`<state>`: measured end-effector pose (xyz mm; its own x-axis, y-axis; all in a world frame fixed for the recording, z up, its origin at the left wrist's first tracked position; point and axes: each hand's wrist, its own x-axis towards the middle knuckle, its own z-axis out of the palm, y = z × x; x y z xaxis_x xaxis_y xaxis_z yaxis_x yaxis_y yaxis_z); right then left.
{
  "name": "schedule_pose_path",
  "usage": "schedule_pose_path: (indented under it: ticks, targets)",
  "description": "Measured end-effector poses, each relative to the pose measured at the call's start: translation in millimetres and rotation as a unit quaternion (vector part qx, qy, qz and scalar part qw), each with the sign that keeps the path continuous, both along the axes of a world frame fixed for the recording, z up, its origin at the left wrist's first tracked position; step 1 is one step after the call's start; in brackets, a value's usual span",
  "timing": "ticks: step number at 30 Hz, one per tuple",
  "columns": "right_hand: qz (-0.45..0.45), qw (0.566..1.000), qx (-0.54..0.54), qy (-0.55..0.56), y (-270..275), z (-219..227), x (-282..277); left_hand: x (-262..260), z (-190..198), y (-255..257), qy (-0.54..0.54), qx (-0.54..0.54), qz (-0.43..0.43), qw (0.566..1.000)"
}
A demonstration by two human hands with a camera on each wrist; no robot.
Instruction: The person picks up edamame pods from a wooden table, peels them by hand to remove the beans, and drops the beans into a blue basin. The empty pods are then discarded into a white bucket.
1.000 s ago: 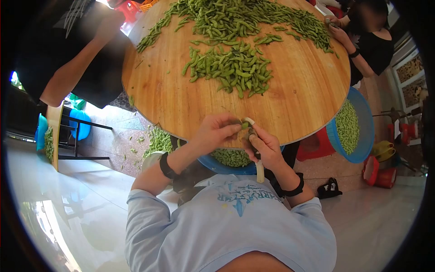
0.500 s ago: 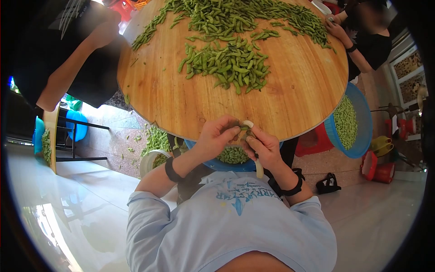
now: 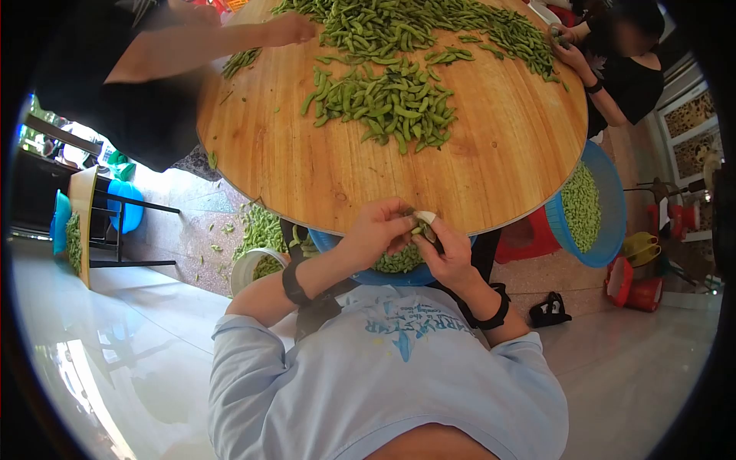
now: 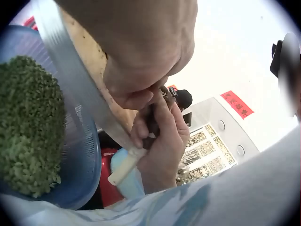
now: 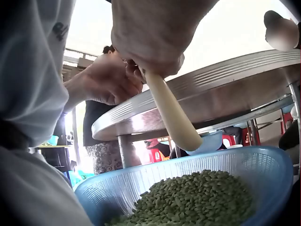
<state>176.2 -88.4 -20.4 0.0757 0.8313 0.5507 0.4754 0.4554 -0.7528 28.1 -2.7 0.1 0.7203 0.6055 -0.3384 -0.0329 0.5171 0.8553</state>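
Note:
Both hands meet at the near edge of the round wooden table [image 3: 460, 176]. My left hand [image 3: 376, 232] pinches the end of a green pod [image 3: 419, 229] with curled fingers. My right hand [image 3: 448, 253] grips a tool by its cream handle [image 4: 124, 168], which sticks out below the palm [image 5: 171, 113], and its fingers also touch the pod. Something white [image 3: 425, 217] covers a fingertip of this hand. The tool's working end is hidden among the fingers. Directly below sits a blue basket [image 5: 141, 172] of shelled green beans [image 5: 197, 200].
Loose pods [image 3: 391, 103] lie mid-table, with a bigger heap [image 3: 383, 27] beyond. One person's arm [image 3: 199, 47] reaches over the table from the left; another person [image 3: 625, 77] sits at right. A blue tub [image 3: 606, 238] stands right, a white bucket [image 3: 244, 272] left.
The arm of the person at left has stretched out over the table towards the pods. My hands stay together but have turned slightly, and the cream handle no longer shows in the head view.

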Motion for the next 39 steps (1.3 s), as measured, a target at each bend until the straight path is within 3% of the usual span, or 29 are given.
schedule_pose_path:
  ticks: [1,4,8,11,13,17,18,19,20,21,22,25,27,31,34,39]
  targets:
    - [-0.01,1.0,0.005,0.005,-1.3,0.3,-1.3,-0.8,3.0,-2.9,0.033,0.086,0.005,0.996]
    - [-0.022,0.995,0.059,-0.072,-3.4,-5.7,-1.4,-8.7,10.2,-11.8,0.027,0.102,-0.005,0.994]
    - [0.027,0.992,0.096,-0.075,-2.2,-0.5,-5.3,-27.9,16.5,-13.4,0.022,0.097,-0.022,0.995]
    - [0.041,0.992,0.081,-0.083,-4.1,-1.7,-10.8,-40.7,17.7,-15.9,0.044,0.051,-0.034,0.997]
    - [0.094,0.984,0.119,-0.097,-0.5,-1.4,-9.6,-47.1,13.3,-15.0,-0.014,-0.19,-0.008,0.982]
    - [0.108,0.987,0.09,-0.083,-4.2,-10.8,-7.7,-68.0,12.5,-20.9,-0.01,-0.218,-0.027,0.975]
    - [0.128,0.986,0.073,-0.08,-5.8,-11.6,-4.1,-77.1,15.2,-21.6,0.105,0.0,-0.074,0.992]
    - [0.149,0.984,0.056,-0.076,-7.2,-12.4,-0.5,-86.7,17.2,-20.5,0.214,0.217,-0.115,0.945]
    - [0.148,0.984,0.057,-0.075,-9.0,-13.5,1.9,-100.5,15.2,-15.3,0.216,0.218,-0.116,0.945]
    - [0.14,0.986,0.049,-0.075,-10.8,-14.7,3.7,-112.7,16.0,-8.6,0.328,0.426,-0.167,0.826]
    - [0.133,0.987,0.041,-0.074,-11.7,-15.5,5.2,-118.3,16.0,-5.2,0.416,0.604,-0.206,0.648]
    - [0.133,0.99,0.012,-0.052,-11.1,-8.5,7.5,-97.5,39.2,13.3,0.43,0.572,-0.224,0.662]
    - [0.127,0.991,0.004,-0.042,-10.4,-6.4,6.2,-65.7,50.1,32.5,0.316,0.64,-0.141,0.686]
    - [0.119,0.99,-0.014,-0.068,-15.0,-2.2,9.9,0.5,28.1,86.6,0.262,0.678,-0.002,0.687]
    - [0.102,0.992,-0.04,-0.057,-20.4,0.5,15.1,20.3,1.2,116.8,0.306,0.692,0.015,0.654]
    - [0.071,0.996,-0.039,-0.048,-21.7,-6.9,18.3,13.3,-7.8,123.6,0.259,0.688,0.002,0.678]
